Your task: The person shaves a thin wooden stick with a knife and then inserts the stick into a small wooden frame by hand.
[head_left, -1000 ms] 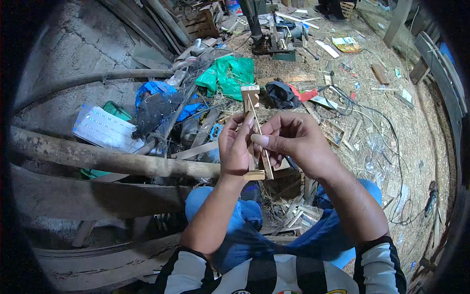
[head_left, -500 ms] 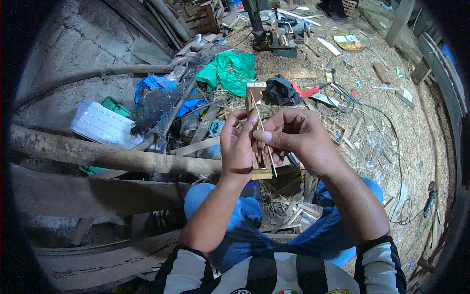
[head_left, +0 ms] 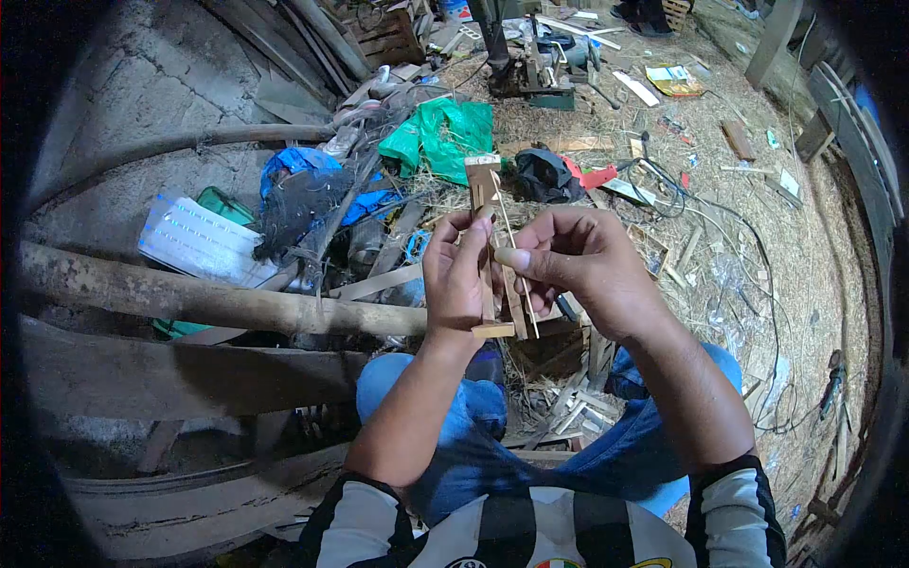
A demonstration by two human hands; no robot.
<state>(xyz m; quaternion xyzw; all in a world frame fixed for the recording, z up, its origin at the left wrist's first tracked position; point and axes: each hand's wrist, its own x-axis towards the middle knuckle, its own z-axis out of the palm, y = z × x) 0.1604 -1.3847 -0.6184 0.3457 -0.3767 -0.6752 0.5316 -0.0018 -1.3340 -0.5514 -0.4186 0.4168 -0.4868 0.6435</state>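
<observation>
My left hand (head_left: 456, 279) is closed around a small wooden frame (head_left: 484, 178) with a crosspiece at its top and bottom ends. The frame stands nearly upright in front of my knees. Between thumb and fingers, my right hand (head_left: 592, 270) pinches a thin wooden stick (head_left: 531, 305) that slants along the frame's right side. A darker wooden strip (head_left: 517, 320) shows below the fingertips, beside the stick. Fingers hide the middle of these pieces, so I cannot tell whether the strip is joined to the frame.
A thick wooden pole (head_left: 208, 289) and a plank (head_left: 189, 369) lie to my left. Ahead are a green plastic bag (head_left: 440, 140), a black bag (head_left: 547, 177) and a dark metal stand (head_left: 502, 71). Cables (head_left: 748, 232) and wood scraps litter the floor at right.
The wooden frame has tilted and shifted slightly left in my left hand. A gap now shows between its lower end and the strip by my right fingers.
</observation>
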